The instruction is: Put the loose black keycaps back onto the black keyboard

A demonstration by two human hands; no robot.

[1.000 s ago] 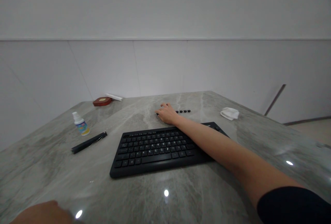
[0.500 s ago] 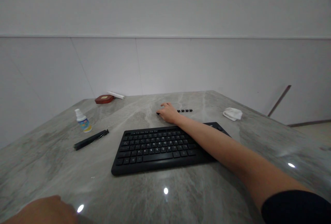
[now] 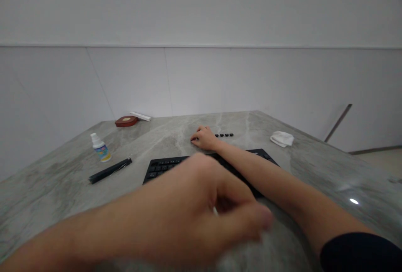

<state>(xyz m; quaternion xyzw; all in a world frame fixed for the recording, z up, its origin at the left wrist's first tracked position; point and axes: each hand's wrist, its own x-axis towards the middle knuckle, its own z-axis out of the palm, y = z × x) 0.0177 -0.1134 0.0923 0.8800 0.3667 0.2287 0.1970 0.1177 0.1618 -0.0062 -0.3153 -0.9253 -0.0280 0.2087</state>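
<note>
My right hand reaches past the keyboard to the table behind it. Its fingers are pinched low on a small dark piece that looks like a keycap, mostly covered by the fingertips. Just right of that hand lies a short row of small black keycaps. My left hand is large and motion-blurred in the foreground, above the table's near part. Its fingers curl toward the thumb, and whether anything is between them cannot be made out. Behind both arms sits the black keyboard, largely covered by them.
To the left stand a white spray bottle with a colourful label and a long black object in what looks like clear wrap. A brown box and a white strip lie near the wall. A white cloth rests at right.
My left hand has swept from the lower left corner to the right, now blocking much of the keyboard. My right hand stays in nearly the same place, its fingers lower and closer together.
</note>
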